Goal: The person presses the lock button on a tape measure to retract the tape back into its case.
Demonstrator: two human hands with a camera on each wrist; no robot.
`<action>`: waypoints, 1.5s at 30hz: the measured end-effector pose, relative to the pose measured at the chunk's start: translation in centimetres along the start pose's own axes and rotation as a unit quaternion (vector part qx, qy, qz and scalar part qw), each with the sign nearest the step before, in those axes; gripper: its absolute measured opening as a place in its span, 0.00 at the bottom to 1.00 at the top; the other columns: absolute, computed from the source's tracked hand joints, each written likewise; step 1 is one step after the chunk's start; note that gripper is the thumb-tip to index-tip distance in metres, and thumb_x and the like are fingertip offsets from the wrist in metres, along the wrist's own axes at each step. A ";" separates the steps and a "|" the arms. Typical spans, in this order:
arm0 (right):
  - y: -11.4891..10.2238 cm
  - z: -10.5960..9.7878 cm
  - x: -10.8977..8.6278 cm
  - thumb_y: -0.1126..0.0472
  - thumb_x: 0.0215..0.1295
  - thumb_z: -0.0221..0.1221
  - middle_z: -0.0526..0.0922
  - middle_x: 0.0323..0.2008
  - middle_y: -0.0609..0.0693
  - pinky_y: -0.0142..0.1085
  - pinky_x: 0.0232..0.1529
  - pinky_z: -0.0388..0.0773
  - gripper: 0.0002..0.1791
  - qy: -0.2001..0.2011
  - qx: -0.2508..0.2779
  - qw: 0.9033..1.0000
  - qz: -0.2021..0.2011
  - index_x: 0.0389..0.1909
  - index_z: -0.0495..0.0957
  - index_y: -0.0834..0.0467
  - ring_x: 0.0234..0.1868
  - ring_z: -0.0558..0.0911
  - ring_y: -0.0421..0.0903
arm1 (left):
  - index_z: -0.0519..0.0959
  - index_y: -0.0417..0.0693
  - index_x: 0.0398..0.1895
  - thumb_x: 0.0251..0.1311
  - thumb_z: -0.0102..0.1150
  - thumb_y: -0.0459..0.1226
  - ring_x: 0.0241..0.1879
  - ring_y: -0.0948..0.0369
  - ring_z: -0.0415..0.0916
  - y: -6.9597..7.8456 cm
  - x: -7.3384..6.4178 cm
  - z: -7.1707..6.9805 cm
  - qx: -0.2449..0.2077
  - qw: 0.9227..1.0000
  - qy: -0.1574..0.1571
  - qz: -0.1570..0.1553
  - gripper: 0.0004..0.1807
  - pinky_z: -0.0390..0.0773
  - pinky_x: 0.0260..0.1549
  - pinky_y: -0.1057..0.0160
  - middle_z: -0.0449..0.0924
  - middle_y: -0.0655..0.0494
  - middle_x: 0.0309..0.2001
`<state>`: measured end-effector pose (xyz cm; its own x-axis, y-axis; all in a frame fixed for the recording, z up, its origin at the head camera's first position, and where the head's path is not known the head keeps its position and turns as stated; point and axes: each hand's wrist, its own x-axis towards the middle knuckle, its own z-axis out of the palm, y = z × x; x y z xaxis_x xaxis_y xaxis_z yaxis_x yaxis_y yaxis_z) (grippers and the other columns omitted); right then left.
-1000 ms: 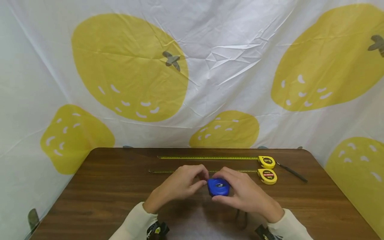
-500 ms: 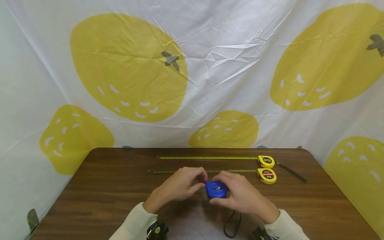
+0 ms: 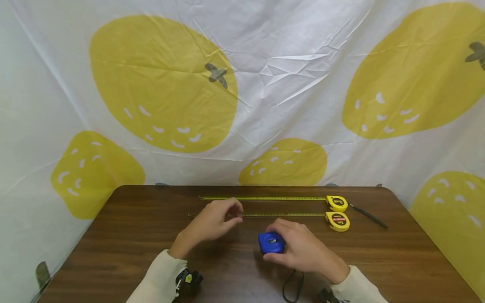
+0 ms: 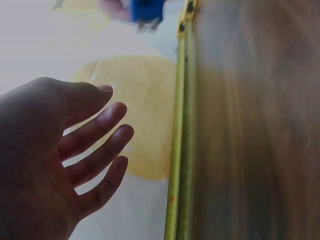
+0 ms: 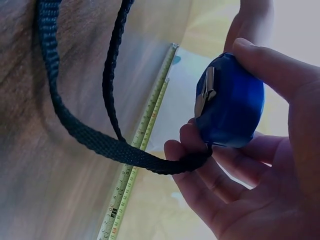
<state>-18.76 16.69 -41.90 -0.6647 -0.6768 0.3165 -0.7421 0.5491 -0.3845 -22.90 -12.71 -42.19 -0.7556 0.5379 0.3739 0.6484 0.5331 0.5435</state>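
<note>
In the head view my right hand [image 3: 305, 244] grips a blue tape measure [image 3: 271, 243] by its sides, above the near middle of the table. Its black wrist strap [image 5: 115, 150] hangs in a loop, and a metal clip [image 5: 210, 82] shows on the case in the right wrist view. No blade is visible out of this case. My left hand [image 3: 216, 219] is apart from it, to the left, with loosely bent fingers; the left wrist view shows those fingers [image 4: 102, 155] spread and holding nothing.
Two yellow tape measures lie farther back: the rear one [image 3: 337, 203] with a black strap [image 3: 369, 216], the front one [image 3: 338, 221]. Their extended blades, the rear blade [image 3: 273, 198] and the front blade [image 3: 288, 215], run left. A lemon-patterned cloth [image 3: 257, 105] hangs behind the brown table [image 3: 113, 252].
My left hand has come away from the front of the blue tape measure, moving left and slightly back. The right hand shifted slightly toward me, and the strap loop came into view beneath it.
</note>
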 end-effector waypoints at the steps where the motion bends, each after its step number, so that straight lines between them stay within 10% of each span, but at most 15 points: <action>1: 0.0 0.1 0.0 0.43 0.61 0.80 0.85 0.43 0.41 0.38 0.38 0.80 0.27 0.001 -0.004 1.000 -0.001 0.52 0.84 0.55 0.39 0.83 0.35 | 0.83 0.44 0.48 0.72 0.72 0.32 0.42 0.63 0.86 -0.4 -0.1 -0.4 0.001 1.000 0.007 -0.003 0.08 0.86 0.47 0.54 0.87 0.61 0.40; 19: 0.4 0.6 -0.2 0.42 0.57 0.82 0.86 0.45 0.42 0.40 0.42 0.81 0.30 -0.041 0.008 0.999 0.017 0.52 0.84 0.54 0.43 0.84 0.37 | 0.86 0.44 0.45 0.65 0.77 0.32 0.43 0.56 0.87 -6.5 -3.5 -5.5 0.020 0.986 0.028 -0.164 0.09 0.84 0.46 0.51 0.89 0.57 0.39; 28: 0.8 0.8 -0.2 0.41 0.54 0.84 0.87 0.46 0.44 0.38 0.43 0.84 0.33 -0.064 0.021 0.997 0.023 0.52 0.84 0.57 0.44 0.85 0.41 | 0.87 0.46 0.41 0.57 0.80 0.33 0.39 0.57 0.85 -8.9 -4.5 -5.6 0.043 0.982 0.002 -0.183 0.11 0.83 0.43 0.50 0.88 0.58 0.36; 36: 1.0 0.9 -0.3 0.39 0.55 0.83 0.85 0.46 0.40 0.38 0.42 0.81 0.31 -0.097 0.021 0.994 0.041 0.50 0.85 0.53 0.44 0.83 0.39 | 0.88 0.66 0.37 0.55 0.81 0.38 0.35 0.64 0.79 -18.8 -5.7 -2.7 0.084 0.980 -0.002 -0.178 0.12 0.79 0.36 0.55 0.84 0.68 0.33; 40: 1.1 0.9 -0.3 0.38 0.54 0.83 0.85 0.45 0.40 0.36 0.41 0.80 0.30 -0.106 0.021 0.994 0.037 0.49 0.85 0.53 0.42 0.82 0.38 | 0.88 0.70 0.36 0.56 0.81 0.40 0.37 0.64 0.80 -20.0 -5.8 -2.3 0.092 0.978 -0.010 -0.187 0.12 0.80 0.40 0.53 0.85 0.71 0.35; 45: 1.3 1.0 -0.3 0.37 0.53 0.83 0.85 0.44 0.40 0.35 0.39 0.81 0.31 -0.105 0.012 0.994 0.031 0.48 0.85 0.53 0.41 0.82 0.37 | 0.89 0.65 0.38 0.57 0.78 0.37 0.40 0.61 0.82 -18.0 -5.8 -2.6 0.103 0.977 -0.015 -0.186 0.11 0.81 0.43 0.53 0.87 0.68 0.37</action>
<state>-19.38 17.12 -43.37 -0.6745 -0.7307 0.1053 -0.6966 0.5826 -0.4187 -30.40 -27.14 -52.21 -0.9417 0.2982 0.1556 0.3360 0.8139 0.4741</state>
